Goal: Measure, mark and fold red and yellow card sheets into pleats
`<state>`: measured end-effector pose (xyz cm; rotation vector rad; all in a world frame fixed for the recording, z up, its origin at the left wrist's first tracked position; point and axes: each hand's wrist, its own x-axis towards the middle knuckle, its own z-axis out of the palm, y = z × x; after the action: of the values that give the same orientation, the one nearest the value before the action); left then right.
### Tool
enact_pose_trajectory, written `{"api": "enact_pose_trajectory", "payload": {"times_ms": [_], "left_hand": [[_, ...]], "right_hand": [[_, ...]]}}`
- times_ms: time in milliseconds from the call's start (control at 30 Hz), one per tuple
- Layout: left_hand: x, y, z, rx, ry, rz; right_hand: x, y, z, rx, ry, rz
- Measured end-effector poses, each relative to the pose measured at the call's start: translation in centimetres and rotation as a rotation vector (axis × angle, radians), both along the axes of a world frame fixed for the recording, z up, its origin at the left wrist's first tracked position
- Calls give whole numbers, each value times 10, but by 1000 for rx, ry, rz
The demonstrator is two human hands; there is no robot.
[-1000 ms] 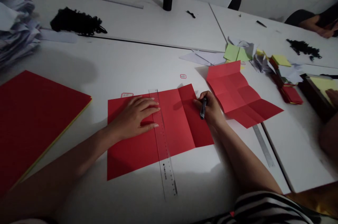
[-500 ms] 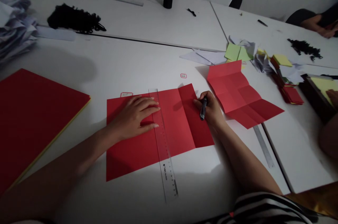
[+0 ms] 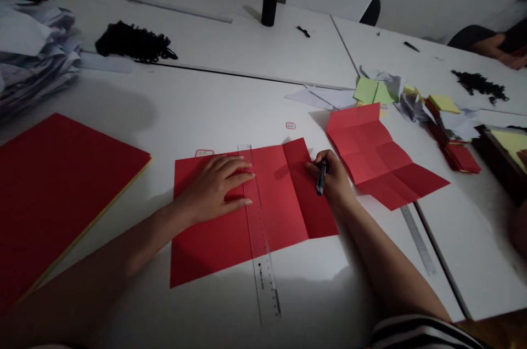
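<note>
A red sheet of paper [image 3: 209, 250] lies in front of me, its right part creased along a fold. Across it rests a clear ruler [image 3: 265, 277], whose lower end sticks out past the sheet's near edge. My left hand [image 3: 220, 187] is spread flat on the sheet, fingertips on the ruler. My right hand [image 3: 335, 176] is closed around a black pen [image 3: 321, 178] at the sheet's right edge; the pen slants downward. Another red sheet [image 3: 379, 159], creased into several panels, stands partly raised on the table to the right of that hand.
A stack of red sheets [image 3: 69, 190] with a yellow edge lies left. Crumpled paper [image 3: 37, 58], black cord [image 3: 132, 41] and a black bottle [image 3: 269, 4] sit farther back. Right are sticky notes [image 3: 442, 103], a metal ruler [image 3: 418, 239] and other people's hands [image 3: 500, 50].
The whole view has shifted slightly, so everything appears a little lower and to the right. Both hands, the ruler and the sheet keep the same arrangement.
</note>
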<state>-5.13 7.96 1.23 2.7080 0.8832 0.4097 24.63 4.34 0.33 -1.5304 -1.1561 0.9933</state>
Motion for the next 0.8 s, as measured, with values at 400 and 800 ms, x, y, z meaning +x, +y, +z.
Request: {"api": "enact_pose_trajectory", "payload": {"times_ms": [400, 800], "left_hand": [[0, 2, 0, 21, -37, -16], [-1, 2, -1, 16, -49, -14]], "right_hand": [[1, 0, 0, -5, 1, 3], [1, 0, -2, 1, -21, 4]]}}
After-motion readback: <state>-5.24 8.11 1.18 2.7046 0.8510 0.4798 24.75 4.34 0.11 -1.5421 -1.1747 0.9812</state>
